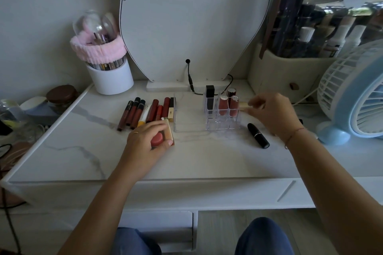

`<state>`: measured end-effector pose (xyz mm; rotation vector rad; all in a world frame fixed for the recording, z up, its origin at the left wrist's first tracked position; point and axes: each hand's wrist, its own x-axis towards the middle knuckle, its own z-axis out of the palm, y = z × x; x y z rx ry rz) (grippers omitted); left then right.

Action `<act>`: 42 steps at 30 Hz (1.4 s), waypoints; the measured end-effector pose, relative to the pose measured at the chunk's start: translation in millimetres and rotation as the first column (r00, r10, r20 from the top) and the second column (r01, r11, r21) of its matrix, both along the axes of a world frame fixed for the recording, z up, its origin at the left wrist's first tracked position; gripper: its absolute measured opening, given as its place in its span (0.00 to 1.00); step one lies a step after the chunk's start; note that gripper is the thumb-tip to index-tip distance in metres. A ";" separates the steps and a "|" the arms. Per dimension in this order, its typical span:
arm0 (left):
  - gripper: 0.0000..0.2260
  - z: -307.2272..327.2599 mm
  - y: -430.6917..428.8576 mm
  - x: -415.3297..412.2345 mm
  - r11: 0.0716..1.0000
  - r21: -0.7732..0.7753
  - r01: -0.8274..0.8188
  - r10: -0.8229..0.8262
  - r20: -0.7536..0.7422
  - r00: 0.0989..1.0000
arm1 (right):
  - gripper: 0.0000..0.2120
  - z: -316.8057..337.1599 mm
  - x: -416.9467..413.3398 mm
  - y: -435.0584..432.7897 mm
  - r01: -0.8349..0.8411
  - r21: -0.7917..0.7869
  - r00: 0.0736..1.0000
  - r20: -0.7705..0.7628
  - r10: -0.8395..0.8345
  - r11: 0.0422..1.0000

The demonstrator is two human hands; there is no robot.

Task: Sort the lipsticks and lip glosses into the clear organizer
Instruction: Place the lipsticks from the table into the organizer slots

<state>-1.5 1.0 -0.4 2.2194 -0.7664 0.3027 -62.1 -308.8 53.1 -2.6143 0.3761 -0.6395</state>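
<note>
Clear organizer (187, 128) sits mid-table on the white marbled top (83, 151), see-through acrylic, gridded cells on its right part, left part open and bare. Four tubes stand upright in the cells: a black square lipstick (209, 97) at the back left, a dark red tube with shiny cap (231, 92) behind, and two pinkish-red tubes (223, 105) in front. Your right hand (273, 114) is just right of the organizer, fingers pinched around a pale cream-gold tube (244, 105) lying sideways, its tip near the rightmost cells; can't tell if it touches the acrylic. Your left hand (149, 141) is just beside the organizer's front left corner, fingers curled around a pink-red round-ended item with a gold-beige case (163, 135), resting on the table. Behind that hand a row of lip glosses and lipsticks (145, 113) lies flat, dark red, brown, one yellow-ended, one black-gold. A black bullet lipstick (258, 135) lies alone on the table right of the organizer, below your right wrist
</note>
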 end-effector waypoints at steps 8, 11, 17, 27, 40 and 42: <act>0.16 -0.5 -0.5 0.6 1.000 0.014 0.003 -0.003 0.002 1.000 | 0.14 -16.7 -4.6 -2.2 0.017 -0.104 0.908 -0.416 -0.059 0.994; 0.16 -0.4 0.1 0.2 1.000 0.010 0.003 -0.003 0.007 1.000 | 0.10 -14.6 -4.8 1.7 -0.016 -0.100 0.899 -0.437 -0.029 0.995; 0.17 -0.8 0.3 0.2 1.000 0.008 0.000 0.000 0.011 1.000 | 0.06 16.1 -7.1 6.6 -0.096 0.123 0.969 -0.217 0.121 0.988; 0.17 -2.2 0.2 2.5 1.000 0.029 0.006 -0.006 0.005 1.000 | 0.12 63.7 44.4 31.8 -0.280 0.391 0.933 0.326 0.153 0.877; 0.17 -1.5 0.6 2.7 1.000 0.028 0.001 -0.002 0.011 1.000 | 0.12 43.2 73.5 32.1 -0.289 0.251 0.939 0.263 0.222 0.924; 0.17 -1.7 0.8 2.9 1.000 0.028 0.009 -0.009 -0.001 1.000 | 0.11 42.5 74.3 31.5 -0.300 0.256 0.937 0.263 0.232 0.919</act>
